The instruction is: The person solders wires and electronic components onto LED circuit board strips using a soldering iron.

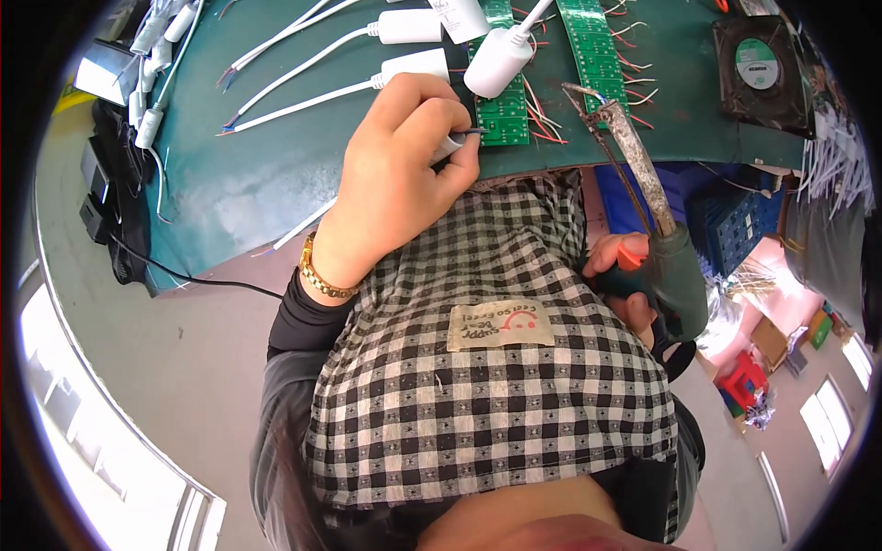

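- Left hand (400,174): fingers curled, thumb and fingertips pinching a small white cylindrical part (447,149); most of it is hidden by the fingers.
- Position of that part: at the near edge of the table (248,184), just beside the lower end of a green circuit board strip (503,130). Contact with the board: cannot tell.
- Right hand (636,314): closed around the dark handle of a soldering iron (640,165), an orange cover (633,251) on one finger. Iron's tip points away from the body, apart from the left hand.
- Second green strip (593,55) lies farther right; red and white wires stick out along both strips.
- White housing (497,64) with cable sits over the first strip.
- Left of the strips: more white housings (411,27) with cables, bared ends pointing left.
- Far right: black fan (758,64) on the table.
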The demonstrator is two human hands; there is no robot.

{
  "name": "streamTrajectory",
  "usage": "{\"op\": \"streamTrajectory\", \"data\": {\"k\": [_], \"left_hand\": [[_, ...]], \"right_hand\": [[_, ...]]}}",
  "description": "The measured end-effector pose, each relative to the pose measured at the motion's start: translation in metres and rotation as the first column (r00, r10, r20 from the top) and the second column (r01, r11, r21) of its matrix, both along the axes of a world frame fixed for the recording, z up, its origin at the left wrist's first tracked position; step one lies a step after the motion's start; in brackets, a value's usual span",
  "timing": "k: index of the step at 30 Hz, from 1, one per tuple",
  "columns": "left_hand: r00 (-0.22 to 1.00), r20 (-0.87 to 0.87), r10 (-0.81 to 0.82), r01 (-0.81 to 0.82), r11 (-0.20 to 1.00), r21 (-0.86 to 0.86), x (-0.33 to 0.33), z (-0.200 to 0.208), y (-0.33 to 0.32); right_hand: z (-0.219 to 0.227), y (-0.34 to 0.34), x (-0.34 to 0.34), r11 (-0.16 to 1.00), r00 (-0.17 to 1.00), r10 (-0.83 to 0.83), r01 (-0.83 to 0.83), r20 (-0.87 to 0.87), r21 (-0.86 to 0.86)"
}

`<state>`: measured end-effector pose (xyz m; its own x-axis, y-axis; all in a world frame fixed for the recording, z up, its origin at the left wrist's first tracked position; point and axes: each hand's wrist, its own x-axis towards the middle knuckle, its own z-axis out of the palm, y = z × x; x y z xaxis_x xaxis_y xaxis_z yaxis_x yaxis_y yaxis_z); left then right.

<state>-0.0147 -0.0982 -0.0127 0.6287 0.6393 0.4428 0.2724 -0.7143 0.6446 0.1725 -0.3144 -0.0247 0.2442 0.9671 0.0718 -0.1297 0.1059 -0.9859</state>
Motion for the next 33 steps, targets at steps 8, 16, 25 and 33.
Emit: {"op": "streamTrajectory", "data": {"k": [8, 16, 25, 33], "left_hand": [[1.0, 0.003, 0.001, -0.001, 1.0, -0.011, 0.001, -0.001, -0.001], [0.999, 0.011, 0.04, -0.04, 0.998, -0.045, -0.004, -0.002, -0.001], [0.999, 0.044, 0.024, -0.022, 0.998, -0.057, 0.002, -0.003, 0.002], [0.998, 0.006, 0.066, -0.066, 0.996, -0.064, 0.002, -0.002, 0.002]], "right_hand": [[-0.011, -0.001, -0.001, 0.998, 0.995, -0.067, 0.066, -0.076, -0.02], [0.033, 0.01, 0.01, 0.946, 0.972, 0.235, -0.232, -0.013, -0.227], [0.028, 0.001, 0.006, 0.954, 0.999, 0.034, -0.045, -0.042, -0.298], [0.032, -0.004, 0.017, 0.906, 0.972, 0.23, -0.229, -0.038, -0.355]]}}
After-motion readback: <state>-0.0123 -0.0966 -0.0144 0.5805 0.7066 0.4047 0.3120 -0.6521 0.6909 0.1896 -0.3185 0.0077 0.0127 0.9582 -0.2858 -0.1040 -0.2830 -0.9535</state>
